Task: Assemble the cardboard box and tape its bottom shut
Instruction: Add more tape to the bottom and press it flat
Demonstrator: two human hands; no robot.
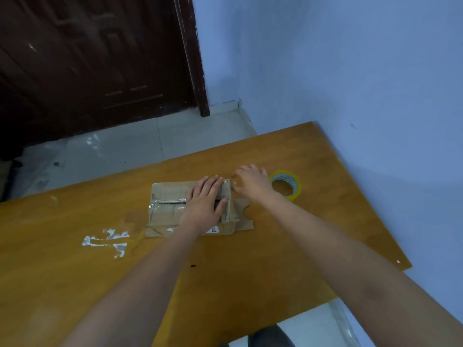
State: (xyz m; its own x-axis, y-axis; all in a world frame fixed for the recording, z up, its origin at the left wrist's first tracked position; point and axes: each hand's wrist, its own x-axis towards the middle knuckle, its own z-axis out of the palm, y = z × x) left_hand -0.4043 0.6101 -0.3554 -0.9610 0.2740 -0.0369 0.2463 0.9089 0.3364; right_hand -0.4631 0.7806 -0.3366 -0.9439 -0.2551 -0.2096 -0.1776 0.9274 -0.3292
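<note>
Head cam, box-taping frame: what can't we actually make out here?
- Cardboard box seam, right half: covered by the left hand, head view.
- Right hand fingertips: blurred; pinching tape or not, unclear.
- Label on the box's near side: too small to read, partly behind the left wrist.
- Tape roll: near edge behind the right wrist.

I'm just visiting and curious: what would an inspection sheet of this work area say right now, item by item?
Surface: wooden table, against the blue wall.
Job's things: cardboard box lying on the table, clear tape along its seam; tape roll lying flat to its right.
Clutter: scraps of used tape stuck to the table left of the box.
Grippers: left hand pressed flat on the box; right hand at the box's far right corner, fingers curled, whether pinching tape cannot be told.
Cables: nothing seen.
Surroundings: dark wooden door, pale tiled floor.
</note>
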